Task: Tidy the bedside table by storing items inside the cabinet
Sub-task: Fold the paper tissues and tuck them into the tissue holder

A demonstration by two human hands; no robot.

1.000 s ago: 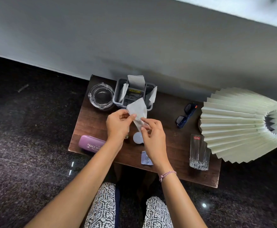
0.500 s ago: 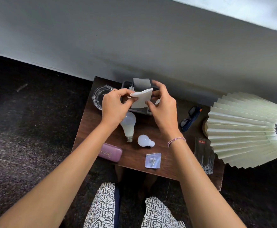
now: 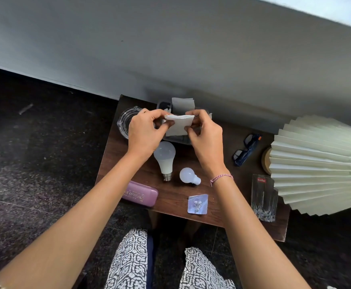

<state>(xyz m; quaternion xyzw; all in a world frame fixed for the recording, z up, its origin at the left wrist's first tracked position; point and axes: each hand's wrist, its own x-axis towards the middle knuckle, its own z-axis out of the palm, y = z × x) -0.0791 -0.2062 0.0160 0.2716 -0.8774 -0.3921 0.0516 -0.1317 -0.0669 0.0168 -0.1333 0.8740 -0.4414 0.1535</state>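
Two hands: left hand [image 3: 143, 130] and right hand [image 3: 207, 138] are raised over the far middle of the bench [image 3: 233, 209], facing each other with a folded paper between them.
Left hand grip: fingers curled, thumb and fingertips pinching the paper's left edge.
Right hand grip: fingers curled, pinching the paper's right edge; pink-and-white thread bracelet [image 3: 220, 178] on the wrist.
Folded paper [image 3: 178, 125]: white, held roughly level in front of the grey organiser; cannot tell whether it touches it.
Grey organiser [image 3: 163, 105]: at the bench's far edge by the wall, mostly hidden by the hands; more white paper slips [image 3: 183, 105] stand up in it.
Glass ashtray [image 3: 125, 119]: far-left corner, just left of the organiser, partly behind the left hand.
Large bulb [image 3: 164, 157]: lying flat below the left hand, metal cap toward the near edge.
Small bulb [image 3: 188, 176]: just right of the large one, not touching it.
Purple spectacle case [image 3: 140, 193]: near-left edge, gold lettering, its left end hidden by the left forearm.
Hook packet [image 3: 197, 204]: flat, near edge, between the forearms.
Dark glasses [image 3: 246, 150]: right of the hands, near the lamp base.
Tumbler [image 3: 264, 202]: clear cut glass, upright, red label, just beside the shade.
Lamp: pleated cream shade [image 3: 320, 167] at far right; round wooden base [image 3: 266, 161] showing beneath.
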